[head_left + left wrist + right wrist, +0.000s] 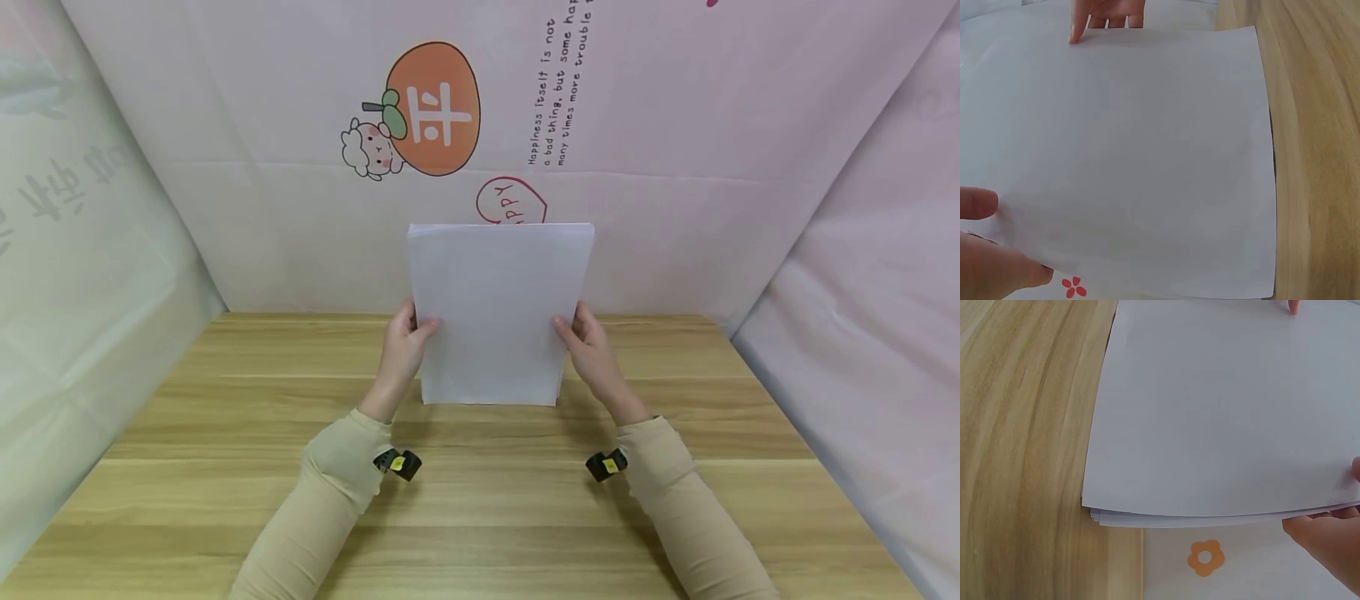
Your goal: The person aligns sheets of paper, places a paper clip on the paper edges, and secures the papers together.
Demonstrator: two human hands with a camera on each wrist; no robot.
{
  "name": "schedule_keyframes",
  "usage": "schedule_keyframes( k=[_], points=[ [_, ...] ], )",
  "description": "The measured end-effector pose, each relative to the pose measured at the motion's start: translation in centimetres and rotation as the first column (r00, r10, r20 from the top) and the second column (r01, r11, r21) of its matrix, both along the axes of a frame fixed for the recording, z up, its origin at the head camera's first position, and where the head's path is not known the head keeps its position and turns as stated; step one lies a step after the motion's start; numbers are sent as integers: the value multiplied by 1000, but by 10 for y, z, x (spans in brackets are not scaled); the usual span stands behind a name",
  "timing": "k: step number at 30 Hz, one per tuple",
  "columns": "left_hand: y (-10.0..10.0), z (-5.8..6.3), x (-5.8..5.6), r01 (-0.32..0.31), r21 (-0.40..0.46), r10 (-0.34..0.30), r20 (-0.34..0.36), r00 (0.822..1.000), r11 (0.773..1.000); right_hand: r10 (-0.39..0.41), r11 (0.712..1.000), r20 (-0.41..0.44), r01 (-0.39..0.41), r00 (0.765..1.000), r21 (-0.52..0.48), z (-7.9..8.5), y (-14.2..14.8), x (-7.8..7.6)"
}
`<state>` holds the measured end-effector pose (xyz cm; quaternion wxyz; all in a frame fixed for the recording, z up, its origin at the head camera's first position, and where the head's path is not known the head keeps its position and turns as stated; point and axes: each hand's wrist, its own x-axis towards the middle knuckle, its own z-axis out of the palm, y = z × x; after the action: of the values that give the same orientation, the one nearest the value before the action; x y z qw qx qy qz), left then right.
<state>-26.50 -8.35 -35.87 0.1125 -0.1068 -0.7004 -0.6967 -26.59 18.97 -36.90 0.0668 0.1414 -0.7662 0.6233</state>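
A stack of white paper (498,317) stands upright on the wooden table, its blank face toward me. My left hand (405,342) grips its left edge, thumb on the front and fingers behind. On the opposite edge my right hand (588,342) holds the stack the same way. In the right wrist view several sheets of the paper stack (1222,425) show slightly uneven edges along the side and lower corner. The left wrist view shows the blank front of the paper stack (1135,150), with the left thumb (977,203) at its edge.
The wooden table (495,517) reaches back to a white printed cloth (675,167) hanging behind the paper. More pale cloth (82,250) hangs on the left, and another cloth (862,333) on the right. Both wrists carry small black cameras (405,464).
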Motion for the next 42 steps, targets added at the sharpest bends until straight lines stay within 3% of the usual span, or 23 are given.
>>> schedule_keyframes(
  k=[7,25,42],
  points=[
    [2,-1,2,-24,-15,24,9,1000,1000,-21,1000,-47,21,999,-2,-5,0,-2],
    [11,2,7,-23,85,25,-27,999,996,-38,999,-65,35,997,-41,0,-4,1],
    [15,-3,8,-23,109,27,-41,999,994,-37,998,-118,30,992,-59,-5,-2,-2]
  ],
)
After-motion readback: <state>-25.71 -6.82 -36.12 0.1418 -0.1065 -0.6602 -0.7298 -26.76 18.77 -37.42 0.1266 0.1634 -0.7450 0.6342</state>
